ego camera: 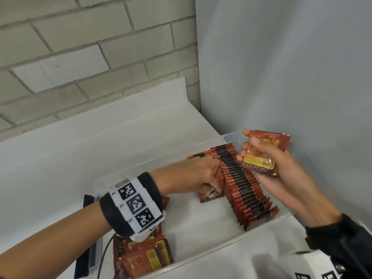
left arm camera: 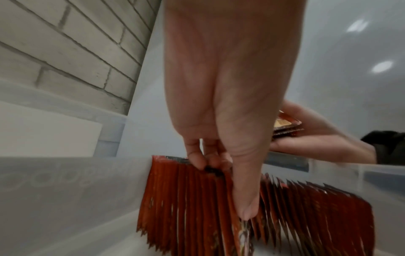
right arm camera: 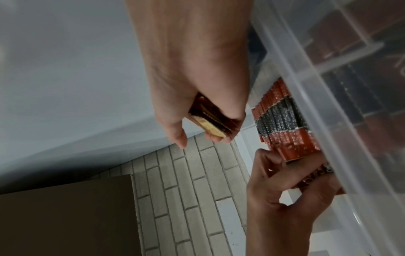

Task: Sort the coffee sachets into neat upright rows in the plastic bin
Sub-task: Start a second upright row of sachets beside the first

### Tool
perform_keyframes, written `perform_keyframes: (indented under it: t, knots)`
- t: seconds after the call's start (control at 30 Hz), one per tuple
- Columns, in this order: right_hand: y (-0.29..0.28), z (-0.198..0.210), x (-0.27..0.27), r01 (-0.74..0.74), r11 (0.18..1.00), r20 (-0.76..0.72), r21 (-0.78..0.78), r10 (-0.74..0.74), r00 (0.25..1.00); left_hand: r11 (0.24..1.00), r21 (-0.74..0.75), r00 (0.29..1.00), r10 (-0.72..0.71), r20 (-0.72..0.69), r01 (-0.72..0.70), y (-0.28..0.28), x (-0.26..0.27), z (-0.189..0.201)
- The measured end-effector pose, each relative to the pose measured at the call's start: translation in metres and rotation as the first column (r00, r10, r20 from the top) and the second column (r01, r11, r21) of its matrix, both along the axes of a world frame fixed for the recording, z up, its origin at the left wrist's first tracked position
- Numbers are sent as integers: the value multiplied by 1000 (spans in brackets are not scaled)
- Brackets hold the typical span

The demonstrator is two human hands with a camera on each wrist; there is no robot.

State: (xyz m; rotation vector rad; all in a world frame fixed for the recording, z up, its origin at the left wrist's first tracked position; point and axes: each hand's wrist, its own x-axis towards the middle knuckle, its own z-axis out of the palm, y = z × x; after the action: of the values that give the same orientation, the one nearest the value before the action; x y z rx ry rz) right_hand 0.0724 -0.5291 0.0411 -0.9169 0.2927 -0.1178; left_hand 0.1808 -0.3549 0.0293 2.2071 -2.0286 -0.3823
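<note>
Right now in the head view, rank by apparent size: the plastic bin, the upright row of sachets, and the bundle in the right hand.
1. plastic bin
2. upright row of sachets
3. bundle in the right hand

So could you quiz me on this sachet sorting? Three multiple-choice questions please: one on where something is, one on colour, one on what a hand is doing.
1. Where are the loose flat sachets?
A. near end of the bin
B. on the brick wall
C. outside the bin

2. What colour are most edges in the upright row?
A. green
B. red
C. blue

3. What is the right hand doing?
A. hanging idle
B. pressing the wall
C. holding a small stack

Answers: 1 A, they lie under the left hand's wrist, inside the bin. 2 B, red with a black band. 3 C, fingers and thumb wrap the stack above the row.
</note>
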Motion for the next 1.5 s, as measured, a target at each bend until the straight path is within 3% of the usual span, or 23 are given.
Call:
perform_keyframes:
  t: [0.23,0.6,0.8,0.97,1.13,1.27,1.33,1.43,1.5]
  knots:
    - [0,2,0,-12,1000,-8,27,12,1000,990,115,987,60,149,-77,4,-5,-4]
    - [-2,-1,-1,-52,995,-52,90,57,997,986,132,994,91,64,-98,6,-8,3]
    - [-2,-2,0,-77,997,-99,-29,74,992,978,78,960,203,-193,-191,9,-2,11]
    - [-1,-3,-1,-138,983,-106,-124,125,986,912,-29,838,364,-407,-410,6,6,28]
    - [0,1,-2,-219,954,-102,-207,202,974,848,-164,740,324,-590,-503,-5,-3,41]
    - [0,0,-10,-237,960,-43,-147,234,971,817,-201,647,251,-720,-541,-11,-9,46]
    - [-2,-3,3,-252,967,-22,-32,251,968,795,-201,591,231,-773,-573,-9,-9,50]
    - [4,-3,16,-394,907,9,147,397,918,777,-250,602,198,-774,-577,-4,-5,54]
    - [-1,-15,23,-378,924,17,58,378,926,778,-299,638,164,-752,-552,-2,-5,55]
